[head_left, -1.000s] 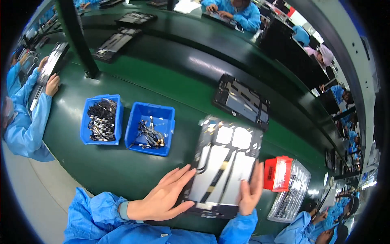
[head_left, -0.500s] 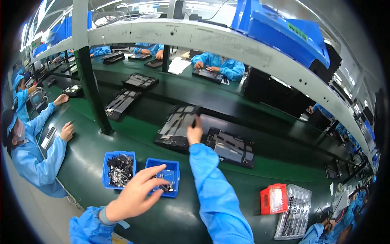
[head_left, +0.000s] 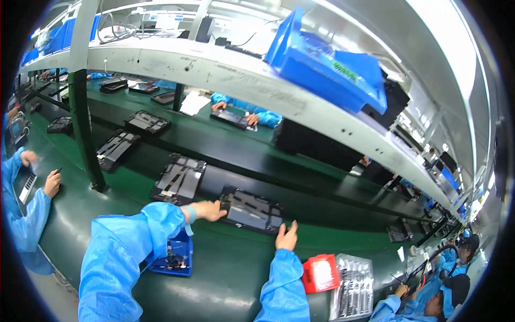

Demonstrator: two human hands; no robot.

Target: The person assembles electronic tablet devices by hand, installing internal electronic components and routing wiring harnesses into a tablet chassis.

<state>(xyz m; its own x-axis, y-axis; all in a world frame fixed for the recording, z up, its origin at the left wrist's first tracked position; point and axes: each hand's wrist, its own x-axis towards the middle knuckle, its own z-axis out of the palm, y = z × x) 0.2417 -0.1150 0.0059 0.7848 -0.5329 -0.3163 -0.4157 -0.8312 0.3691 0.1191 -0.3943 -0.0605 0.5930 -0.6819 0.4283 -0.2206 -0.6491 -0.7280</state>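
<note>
A flat black device (head_left: 251,208), like an opened tablet with grey panels inside, lies on the green bench in front of me. My left hand (head_left: 210,210) reaches across to its left end, fingers closed on the corner. At the opposite end is my right hand (head_left: 287,236), thumb and fingers apart, the thumb side touching or very near the corner. Farther left rests a second similar device (head_left: 179,178), untouched. My left sleeve partly covers a blue bin (head_left: 185,268) holding small dark and metallic parts.
Right of my right forearm stand a red box (head_left: 321,273) and a clear plastic tray (head_left: 352,287) of dark strips. More devices (head_left: 118,150) lie far left. A green post (head_left: 83,134) and an overhead shelf (head_left: 214,67) frame the bench. Co-workers sit at left, across and right.
The view has swung right. My right hand has left the farther-left device for the nearer device's right end. My left hand has moved from above the blue bin to its left end.
</note>
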